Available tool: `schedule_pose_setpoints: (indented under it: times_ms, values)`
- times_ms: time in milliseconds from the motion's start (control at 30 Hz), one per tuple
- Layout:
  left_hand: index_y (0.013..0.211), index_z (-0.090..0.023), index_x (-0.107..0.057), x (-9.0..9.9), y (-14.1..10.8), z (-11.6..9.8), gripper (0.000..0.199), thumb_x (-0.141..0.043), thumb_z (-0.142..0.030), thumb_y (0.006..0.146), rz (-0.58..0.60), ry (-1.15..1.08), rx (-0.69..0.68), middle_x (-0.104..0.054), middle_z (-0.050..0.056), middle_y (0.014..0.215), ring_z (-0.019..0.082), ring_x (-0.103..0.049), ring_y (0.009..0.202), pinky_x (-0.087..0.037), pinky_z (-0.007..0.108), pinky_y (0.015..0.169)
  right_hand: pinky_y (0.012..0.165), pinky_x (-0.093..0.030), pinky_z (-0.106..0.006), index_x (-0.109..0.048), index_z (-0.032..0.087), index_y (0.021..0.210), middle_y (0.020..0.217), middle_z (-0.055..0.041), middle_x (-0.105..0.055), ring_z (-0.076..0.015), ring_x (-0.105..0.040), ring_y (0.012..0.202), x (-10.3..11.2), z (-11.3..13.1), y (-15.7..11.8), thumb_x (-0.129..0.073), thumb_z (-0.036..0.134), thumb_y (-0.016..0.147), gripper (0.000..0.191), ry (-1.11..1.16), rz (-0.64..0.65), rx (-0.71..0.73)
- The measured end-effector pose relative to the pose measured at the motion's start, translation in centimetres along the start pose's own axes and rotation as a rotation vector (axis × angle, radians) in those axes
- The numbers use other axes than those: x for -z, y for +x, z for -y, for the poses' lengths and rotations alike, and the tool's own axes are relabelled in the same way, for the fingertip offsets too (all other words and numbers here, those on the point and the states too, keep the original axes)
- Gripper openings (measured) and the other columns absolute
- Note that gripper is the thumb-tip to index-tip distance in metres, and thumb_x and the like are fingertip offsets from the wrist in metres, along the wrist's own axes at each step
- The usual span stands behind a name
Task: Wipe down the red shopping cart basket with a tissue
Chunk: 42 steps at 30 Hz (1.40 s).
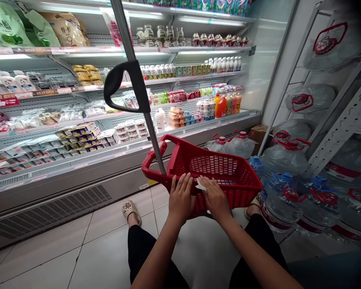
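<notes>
Left hand flat on near rim of red perforated plastic basket, right hand just beside it with small white scrap, basket standing before lit refrigerated shelves.

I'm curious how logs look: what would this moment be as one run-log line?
left hand: on near rim of red basket | right hand: same rim, white scrap at fingertips | nearby: stocked chiller, water bottles

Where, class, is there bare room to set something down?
Floor tiles show between the cooler base and left shoe, and between the legs. Crowded: cooler shelves; red basket's near rim, under left hand and right hand; right side, where water bottles cluster.
</notes>
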State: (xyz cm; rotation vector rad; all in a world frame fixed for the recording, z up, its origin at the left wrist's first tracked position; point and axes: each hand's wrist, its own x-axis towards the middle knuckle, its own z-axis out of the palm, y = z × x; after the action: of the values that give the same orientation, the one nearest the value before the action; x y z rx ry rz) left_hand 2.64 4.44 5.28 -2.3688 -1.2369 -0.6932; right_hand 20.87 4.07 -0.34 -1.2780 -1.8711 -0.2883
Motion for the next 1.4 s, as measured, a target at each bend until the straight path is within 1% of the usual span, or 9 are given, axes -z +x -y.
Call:
schedule_pose_setpoints:
  times_ms: [133,433,533,633,800,1000,1200,1300,1400]
  values:
    - [0.156,-0.017,-0.046,-0.1,-0.1,0.4,0.067,-0.054,-0.018,0.089,-0.016,0.044,-0.024,-0.044,0.007,0.164,0.025,-0.036,0.154,-0.019,0.052,0.132,0.125,-0.037,-0.050,-0.035,0.024,0.162,0.154,-0.0061,-0.056,-0.0208,-0.053,0.142,-0.6,1.6,1.4,-0.032,0.021,0.108,0.054,0.052,0.022,0.064]
    - [0.161,-0.026,-0.039,-0.6,-0.1,-0.1,0.079,-0.061,-0.017,0.085,-0.012,0.060,0.053,-0.033,0.007,0.169,0.029,-0.030,0.157,-0.016,0.057,0.131,0.122,-0.038,-0.053,-0.042,0.029,0.159,0.146,-0.0023,-0.064,-0.0233,-0.061,0.134,4.8,-8.3,-4.8,-0.035,0.027,0.108,0.051,-0.127,-0.002,-0.070]
    - [0.160,-0.028,-0.040,-1.1,-0.3,-1.4,0.081,-0.064,-0.018,0.083,-0.022,0.027,0.068,-0.031,0.009,0.170,0.031,-0.028,0.158,-0.018,0.058,0.130,0.122,-0.037,-0.054,-0.044,0.026,0.158,0.145,-0.0044,-0.065,-0.0242,-0.061,0.133,3.9,-7.1,-4.1,-0.035,0.024,0.108,0.051,-0.129,-0.011,-0.080]
    - [0.159,-0.025,-0.041,-1.6,-0.5,-2.2,0.081,-0.064,-0.017,0.081,-0.021,0.006,0.059,-0.029,0.009,0.171,0.030,-0.026,0.158,-0.021,0.056,0.130,0.123,-0.037,-0.053,-0.040,0.023,0.160,0.151,-0.0055,-0.060,-0.0240,-0.058,0.137,1.6,-3.5,-1.9,-0.033,0.019,0.107,0.054,-0.082,0.006,-0.020]
    - [0.159,-0.022,-0.040,-1.9,-0.7,-1.3,0.080,-0.060,-0.013,0.082,-0.011,0.034,0.027,-0.028,0.009,0.171,0.028,-0.025,0.159,-0.019,0.054,0.131,0.124,-0.037,-0.049,-0.033,0.023,0.163,0.154,-0.0047,-0.057,-0.0219,-0.057,0.137,-0.5,-0.4,0.3,-0.034,0.020,0.107,0.057,-0.022,0.036,0.044]
    - [0.160,-0.026,-0.041,-1.7,0.0,0.3,0.081,-0.062,-0.012,0.082,0.016,0.025,0.022,-0.026,0.006,0.172,0.027,-0.025,0.159,-0.018,0.053,0.131,0.121,-0.039,-0.047,-0.042,0.025,0.159,0.149,-0.0024,-0.062,-0.0225,-0.059,0.134,2.4,-5.6,-2.8,-0.034,0.022,0.108,0.052,-0.110,0.048,-0.014]
    - [0.161,-0.037,-0.037,-1.8,0.4,-1.3,0.087,-0.069,-0.016,0.083,0.033,0.046,0.125,-0.023,0.009,0.173,0.035,-0.019,0.160,-0.008,0.067,0.127,0.122,-0.037,-0.049,-0.045,0.024,0.157,0.146,-0.0043,-0.064,-0.0229,-0.061,0.131,5.0,-10.7,-5.9,-0.032,0.027,0.109,0.050,-0.201,0.014,-0.117]
    - [0.161,-0.040,-0.037,-2.0,0.4,-2.3,0.089,-0.073,-0.020,0.082,0.034,0.036,0.109,-0.020,0.009,0.174,0.039,-0.016,0.160,-0.006,0.073,0.124,0.122,-0.035,-0.054,-0.045,0.023,0.157,0.144,-0.0066,-0.065,-0.0248,-0.061,0.131,5.0,-11.6,-6.2,-0.031,0.029,0.109,0.051,-0.234,-0.037,-0.188]
    - [0.162,-0.037,-0.036,-2.4,0.5,-3.4,0.094,-0.075,-0.020,0.078,0.027,0.016,0.098,-0.018,0.008,0.175,0.041,-0.012,0.160,-0.010,0.070,0.126,0.123,-0.035,-0.054,-0.041,0.022,0.159,0.150,-0.0077,-0.060,-0.0253,-0.055,0.139,4.0,-10.0,-5.2,-0.030,0.025,0.108,0.053,-0.227,-0.064,-0.176]
